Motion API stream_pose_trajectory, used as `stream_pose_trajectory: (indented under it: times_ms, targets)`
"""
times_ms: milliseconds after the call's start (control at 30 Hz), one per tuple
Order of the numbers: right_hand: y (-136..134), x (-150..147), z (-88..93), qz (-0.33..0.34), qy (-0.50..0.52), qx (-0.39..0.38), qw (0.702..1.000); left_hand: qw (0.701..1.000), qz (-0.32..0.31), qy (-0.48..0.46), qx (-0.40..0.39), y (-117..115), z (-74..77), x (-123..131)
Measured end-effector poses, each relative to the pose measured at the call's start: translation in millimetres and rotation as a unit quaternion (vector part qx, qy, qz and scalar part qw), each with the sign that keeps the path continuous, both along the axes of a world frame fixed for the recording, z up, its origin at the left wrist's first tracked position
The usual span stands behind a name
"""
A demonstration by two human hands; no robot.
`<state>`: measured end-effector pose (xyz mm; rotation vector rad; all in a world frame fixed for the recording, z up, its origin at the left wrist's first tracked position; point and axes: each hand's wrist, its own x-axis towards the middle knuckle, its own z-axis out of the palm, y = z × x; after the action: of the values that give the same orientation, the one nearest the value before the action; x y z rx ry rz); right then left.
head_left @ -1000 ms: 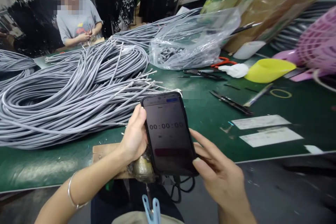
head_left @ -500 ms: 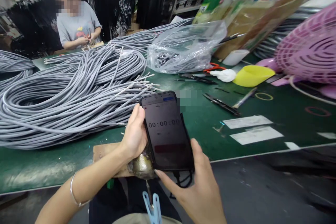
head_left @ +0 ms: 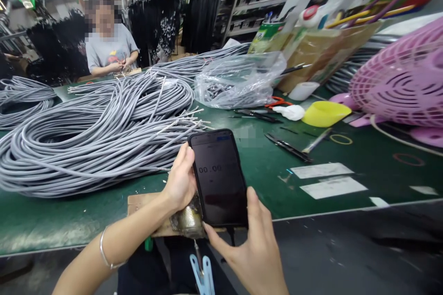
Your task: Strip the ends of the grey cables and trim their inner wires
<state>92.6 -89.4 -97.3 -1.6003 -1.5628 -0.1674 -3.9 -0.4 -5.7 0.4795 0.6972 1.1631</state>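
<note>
One black rectangular smartphone (head_left: 221,198), its dark screen marked with faint digits, is held upright and slightly tilted between both hands, seen against the near edge of a green-topped table (head_left: 44,221). Its left edge is gripped by the curled fingers of the left hand (head_left: 182,177), above which a silver-coloured metal bangle (head_left: 104,252) is worn on the forearm. Its lower part is clasped by the right hand (head_left: 249,244), the thumb being set at the bottom left corner and the fingers along the right edge. Below the left hand, a pale wooden board (head_left: 138,200) and a rounded, yellowish, shiny lump (head_left: 188,217) are partly covered. A light-blue plastic clip (head_left: 206,276) is seen below the lump. To the left, a large looped bundle of grey cables (head_left: 69,166) is laid on the table. Beyond the phone, a clear plastic bag (head_left: 242,83) is placed. To the right are listed a yellow plastic scoop (head_left: 325,114), a dark slender metal hand tool (head_left: 289,147), two white rectangular strips (head_left: 334,187) and a pink plastic fan (head_left: 398,78).
</note>
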Motion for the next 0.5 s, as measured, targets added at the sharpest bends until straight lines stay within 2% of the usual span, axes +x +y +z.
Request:
stream_pose_trajectory:
  times_ms: [133, 300, 400, 500]
  targets:
    - [4, -1, -3.2, -0.007, 0.018, -0.002, 1.0, 1.0, -0.006, -0.001, -0.006, 1, 1.2, 0]
    - [6, -3, -2.5, -0.007, 0.04, 0.012, 0.999, 0.998, -0.051, 0.007, 0.028, 4, -5.9, -4]
    - [5, -4, -0.1, -0.009, 0.075, 0.033, 0.997, 0.993, -0.101, 0.025, 0.061, 6, -12.0, -8]
    - [-1, 1, -1.6, -0.008, 0.104, 0.043, 0.994, 0.976, -0.19, 0.059, 0.089, 9, -15.7, -13]
